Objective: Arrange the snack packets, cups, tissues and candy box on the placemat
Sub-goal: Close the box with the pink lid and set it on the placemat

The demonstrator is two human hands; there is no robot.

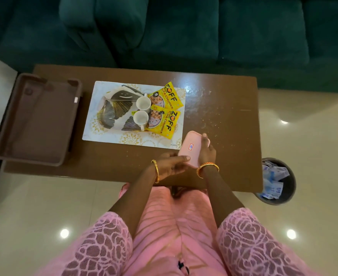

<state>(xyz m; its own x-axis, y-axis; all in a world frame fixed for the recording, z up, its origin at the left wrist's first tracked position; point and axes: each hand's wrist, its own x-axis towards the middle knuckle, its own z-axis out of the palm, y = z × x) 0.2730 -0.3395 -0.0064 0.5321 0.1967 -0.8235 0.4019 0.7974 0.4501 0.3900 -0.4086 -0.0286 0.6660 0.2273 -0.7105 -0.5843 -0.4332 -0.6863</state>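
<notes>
**Pink box held at the corner of a partly laid placemat**

A dark green sofa [184, 28] fills the far side of the view. In front of it stands a brown wooden table [219, 120], its top flecked with pale crumbs to the right of centre. A brown plastic tray [38, 124] lies on the table's left end and overhangs the edge. The placemat [104, 134], white with gold flower prints and dark fan-shaped leaves, lies flat on the table, just right of the tray. On the floor by the table's near right corner stands a round bin [289, 188] holding blue-and-white wrappers.

Two yellow snack packets lie on the right part of the placemat, the far packet [169, 97] angled beyond the near packet [165, 123], their edges overlapping. Two white cups stand upright just left of the packets, the far cup [143, 103] beside the near cup [140, 118].

The pink candy box [191, 145], bearing a small red-and-blue label, is at the placemat's near right corner, tilted. The right hand [207, 151] grips its right side, fingers curled round the edge. The left hand [171, 166] holds its near end with thumb on top. Gold bangles sit on both wrists, and the person wears a pink lace garment [174, 236]
</notes>
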